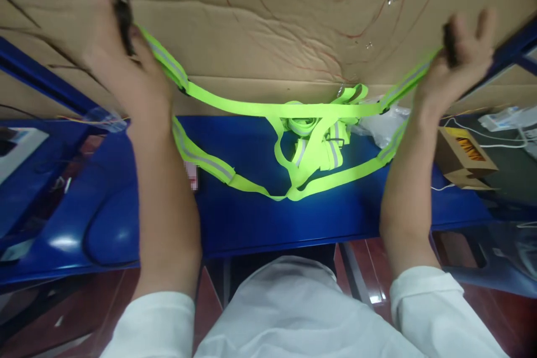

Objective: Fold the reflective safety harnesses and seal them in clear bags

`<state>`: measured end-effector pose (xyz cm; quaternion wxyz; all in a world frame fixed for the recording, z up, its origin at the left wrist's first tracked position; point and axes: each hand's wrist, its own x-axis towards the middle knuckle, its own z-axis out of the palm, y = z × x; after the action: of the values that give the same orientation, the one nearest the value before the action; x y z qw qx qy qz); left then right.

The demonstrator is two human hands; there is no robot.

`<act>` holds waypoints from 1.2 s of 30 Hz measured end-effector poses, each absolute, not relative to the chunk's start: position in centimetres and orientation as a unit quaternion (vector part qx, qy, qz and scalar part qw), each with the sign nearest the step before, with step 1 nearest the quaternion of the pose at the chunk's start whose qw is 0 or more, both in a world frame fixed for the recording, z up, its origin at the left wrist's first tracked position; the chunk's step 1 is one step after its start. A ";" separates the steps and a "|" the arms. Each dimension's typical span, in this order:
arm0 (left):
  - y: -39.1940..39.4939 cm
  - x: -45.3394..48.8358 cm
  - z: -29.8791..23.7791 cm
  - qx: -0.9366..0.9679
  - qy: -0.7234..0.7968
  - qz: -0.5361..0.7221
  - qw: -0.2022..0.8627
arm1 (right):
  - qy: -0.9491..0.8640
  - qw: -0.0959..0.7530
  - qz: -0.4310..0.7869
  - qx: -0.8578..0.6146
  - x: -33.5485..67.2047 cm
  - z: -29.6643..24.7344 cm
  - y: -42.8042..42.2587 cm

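A neon-yellow reflective strap harness (293,112) with grey reflective bands hangs stretched between my two raised hands over a blue table (251,218). My left hand (113,50) pinches one end at a black buckle, its other fingers spread. Over at the far side, my right hand (457,61) grips the other end at a black buckle, fingers partly raised. The middle of the harness sags in a tangle of loops onto the table.
A large sheet of brown cardboard (272,17) stands behind the table. A small open cardboard box (461,159) sits at the right with white cables and clear plastic bags near it. Blue frame bars run at both sides.
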<state>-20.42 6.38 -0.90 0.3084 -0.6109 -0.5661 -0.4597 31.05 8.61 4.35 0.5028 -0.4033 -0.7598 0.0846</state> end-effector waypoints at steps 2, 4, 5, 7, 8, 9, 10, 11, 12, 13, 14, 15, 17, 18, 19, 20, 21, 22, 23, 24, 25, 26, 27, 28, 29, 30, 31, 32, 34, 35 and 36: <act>4.4 -14.1 0.4 -0.616 -0.620 -0.417 0.250 | -0.775 0.483 0.068 -0.401 26.8 3.6 6.3; 2.8 -8.7 0.9 -0.628 -0.643 -0.389 0.203 | -0.796 0.457 0.054 -0.394 23.4 2.5 4.5; 2.2 -6.4 0.9 -0.634 -0.637 -0.389 0.201 | -0.804 0.446 0.047 -0.391 22.1 1.9 4.0; 1.2 -2.9 0.6 -0.673 -0.616 -0.360 0.192 | -0.805 0.440 0.029 -0.396 20.3 0.7 3.9; 0.8 -1.6 0.5 -0.685 -0.613 -0.346 0.186 | -0.800 0.445 0.014 -0.403 19.7 0.1 4.1; 0.5 -0.6 0.3 -0.698 -0.606 -0.340 0.175 | -0.793 0.453 -0.004 -0.407 19.3 -0.5 4.6; 0.3 0.2 0.1 -0.704 -0.597 -0.349 0.160 | -0.790 0.457 -0.020 -0.409 19.0 -1.1 5.0; 0.1 0.7 -0.1 -0.707 -0.589 -0.363 0.147 | -0.789 0.458 -0.033 -0.407 18.9 -1.6 5.5; -0.1 1.1 -0.3 -0.708 -0.580 -0.379 0.137 | -0.791 0.458 -0.042 -0.404 18.8 -2.0 5.8; -0.2 1.3 -0.4 -0.708 -0.572 -0.392 0.131 | -0.793 0.457 -0.045 -0.401 18.7 -2.3 6.0; -0.2 1.4 -0.6 -0.709 -0.566 -0.400 0.129 | -0.793 0.458 -0.048 -0.399 18.7 -2.6 6.1; -0.2 1.4 -0.7 -0.709 -0.562 -0.404 0.131 | -0.793 0.460 -0.049 -0.397 18.7 -2.8 6.1; -0.2 1.5 -0.9 -0.709 -0.559 -0.405 0.140 | -0.792 0.463 -0.051 -0.394 18.6 -3.0 6.0; -0.2 1.5 -0.9 -0.708 -0.562 -0.403 0.145 | -0.792 0.465 -0.053 -0.393 18.6 -3.0 5.9; -0.2 1.6 -1.0 -0.707 -0.565 -0.397 0.151 | -0.792 0.466 -0.056 -0.391 18.5 -3.0 5.8; -0.3 1.7 -1.0 -0.706 -0.570 -0.391 0.156 | -0.792 0.467 -0.059 -0.390 18.4 -3.0 5.7; -0.3 1.9 -1.1 -0.705 -0.574 -0.386 0.159 | -0.791 0.468 -0.062 -0.389 18.3 -3.0 5.6; -0.4 2.1 -1.2 -0.704 -0.575 -0.384 0.162 | -0.791 0.468 -0.062 -0.390 18.1 -3.1 5.5; -0.4 2.3 -1.3 -0.704 -0.574 -0.386 0.162 | -0.791 0.468 -0.060 -0.390 17.9 -3.1 5.3; -0.5 2.5 -1.5 -0.705 -0.569 -0.391 0.161 | -0.792 0.467 -0.055 -0.390 17.7 -3.2 5.2; -0.4 2.7 -1.6 -0.708 -0.562 -0.398 0.158 | -0.793 0.466 -0.051 -0.388 17.4 -3.2 4.9; -0.4 2.9 -1.7 -0.711 -0.554 -0.404 0.156 | -0.795 0.467 -0.047 -0.386 17.2 -3.3 4.7; -0.3 2.9 -1.8 -0.715 -0.547 -0.408 0.153 | -0.796 0.469 -0.047 -0.381 16.9 -3.2 4.5; -0.2 2.9 -1.8 -0.719 -0.541 -0.410 0.149 | -0.798 0.470 -0.048 -0.375 16.8 -3.2 4.2; -0.1 2.7 -1.7 -0.723 -0.535 -0.412 0.145 | -0.801 0.470 -0.049 -0.367 16.6 -3.0 4.0; 0.0 2.4 -1.6 -0.725 -0.532 -0.415 0.140 | -0.804 0.470 -0.046 -0.361 16.6 -2.7 3.9; 0.0 2.1 -1.4 -0.725 -0.529 -0.419 0.135 | -0.807 0.471 -0.038 -0.355 16.6 -2.4 3.8; 0.1 1.6 -1.1 -0.723 -0.529 -0.425 0.131 | -0.807 0.475 -0.026 -0.349 16.7 -2.0 3.7; 0.0 0.8 -0.4 -0.708 -0.537 -0.441 0.124 | -0.808 0.488 0.018 -0.330 17.2 -1.1 3.8; -0.1 0.5 -0.1 -0.699 -0.543 -0.450 0.120 | -0.812 0.489 0.051 -0.314 17.5 -0.6 4.0; -0.2 0.3 0.2 -0.691 -0.547 -0.458 0.114 | -0.820 0.482 0.093 -0.296 17.9 -0.2 4.1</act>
<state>0.27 -0.24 0.22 0.1141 -0.6908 -0.5473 -0.4584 17.89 4.09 -0.17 0.4816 -0.2964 -0.8195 0.0927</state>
